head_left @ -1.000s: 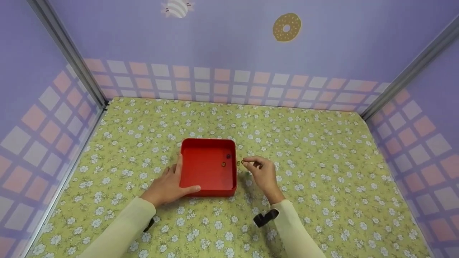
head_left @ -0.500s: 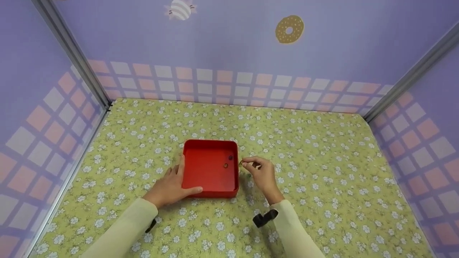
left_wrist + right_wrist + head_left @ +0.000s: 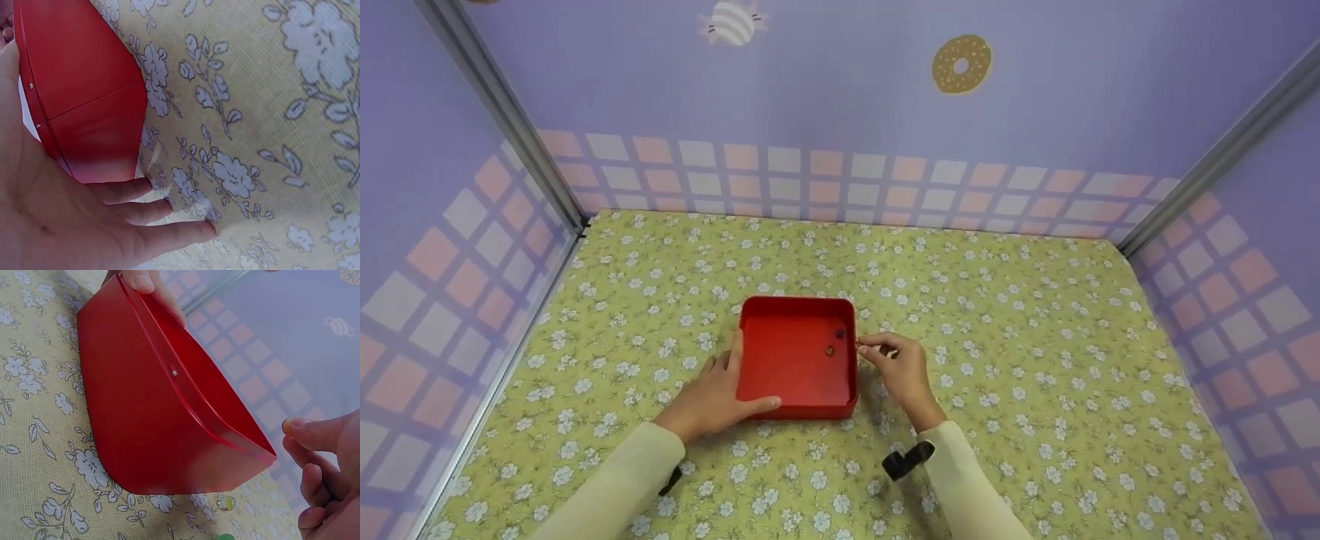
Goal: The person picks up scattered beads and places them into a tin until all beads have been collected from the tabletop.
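While R hand (image 3: pixel 896 367) pinches 1 marble (image 3: pixel 287 427), L hand (image 3: pixel 711 399), w/ fingers straight, touches box (image 3: pixel 784 367); 2 more marbles (image 3: pixel 830 351) inside, left of R fingertips.

The left hand (image 3: pixel 709 396) is held with fingers (image 3: pixel 169 236) extended and thumb (image 3: pixel 761 406) spread. At the right hand (image 3: pixel 898 369), thumb and index finger (image 3: pixel 877 339) are set in a pinch. Both forearms (image 3: pixel 611 484) are angled inward.

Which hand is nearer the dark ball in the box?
Right: the right hand is just outside the box wall nearest the dark ball; the left hand touches the opposite side.
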Tool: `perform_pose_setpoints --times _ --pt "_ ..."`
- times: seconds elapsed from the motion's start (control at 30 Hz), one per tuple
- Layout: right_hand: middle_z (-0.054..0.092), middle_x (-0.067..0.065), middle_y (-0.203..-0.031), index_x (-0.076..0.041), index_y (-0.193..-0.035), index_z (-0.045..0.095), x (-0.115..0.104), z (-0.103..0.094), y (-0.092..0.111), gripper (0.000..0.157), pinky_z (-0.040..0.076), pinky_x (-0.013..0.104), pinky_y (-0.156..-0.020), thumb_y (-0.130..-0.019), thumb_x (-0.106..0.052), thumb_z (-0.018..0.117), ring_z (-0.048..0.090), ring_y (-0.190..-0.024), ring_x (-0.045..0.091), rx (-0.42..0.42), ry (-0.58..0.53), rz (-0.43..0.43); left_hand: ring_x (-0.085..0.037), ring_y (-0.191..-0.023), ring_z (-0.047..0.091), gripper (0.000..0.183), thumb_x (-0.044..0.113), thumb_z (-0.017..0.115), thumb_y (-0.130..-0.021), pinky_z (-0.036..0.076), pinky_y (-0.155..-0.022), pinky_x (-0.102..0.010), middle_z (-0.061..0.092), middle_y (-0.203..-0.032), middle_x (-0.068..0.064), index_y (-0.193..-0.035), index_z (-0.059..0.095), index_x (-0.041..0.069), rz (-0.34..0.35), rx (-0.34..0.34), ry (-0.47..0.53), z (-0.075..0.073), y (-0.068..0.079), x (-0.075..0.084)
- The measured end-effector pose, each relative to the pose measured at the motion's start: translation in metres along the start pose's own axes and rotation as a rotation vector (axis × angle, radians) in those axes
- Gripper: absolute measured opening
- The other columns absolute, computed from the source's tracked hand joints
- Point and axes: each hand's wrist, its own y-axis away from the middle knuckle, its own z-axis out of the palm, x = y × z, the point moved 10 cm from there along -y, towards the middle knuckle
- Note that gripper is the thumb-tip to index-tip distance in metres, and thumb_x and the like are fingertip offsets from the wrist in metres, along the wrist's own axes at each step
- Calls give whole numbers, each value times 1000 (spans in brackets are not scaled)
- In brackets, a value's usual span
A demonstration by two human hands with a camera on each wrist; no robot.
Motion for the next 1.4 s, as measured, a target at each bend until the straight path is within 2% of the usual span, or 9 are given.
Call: perform_pose_setpoints --times 0.43,0.83,1.23,1.4 --pt "74 2 -93 -11 -96 78 1 6 0 13 44 21 -56 -86 -18 73 56 -70 14 -5 -11 11 -51 -144 19 125 83 54 -73 36 -103 -67 15 -161 -19 -153 -20 22 -3 -14 14 -1 2 -2" --pt "74 5 -90 -6 -94 77 7 11 1 10 41 19 -54 -88 -12 71 55 -70 15 -33 5 33 -50 -144 18 124 81 55 -74 35 -103 -67 17 -160 -21 -154 -19 22 3 -22 31 2 2 0" --pt "73 5 -90 -6 -95 76 8 -4 2 13 42 21 -58 -88 -17 71 55 -72 15 29 -6 12 -50 -145 14 124 81 55 -74 32 -104 -69 16 -161 -20 -152 -23 24 -9 -33 35 2 3 -1" --pt "73 12 -93 -2 -98 75 -6 -11 4 14 43 21 -62 -88 -11 70 58 -75 19 34 1 10 -50 -145 15 125 81 55 -73 32 -104 -69 16 -161 -20 -152 -24 25 -15 -31 38 2 3 -1"
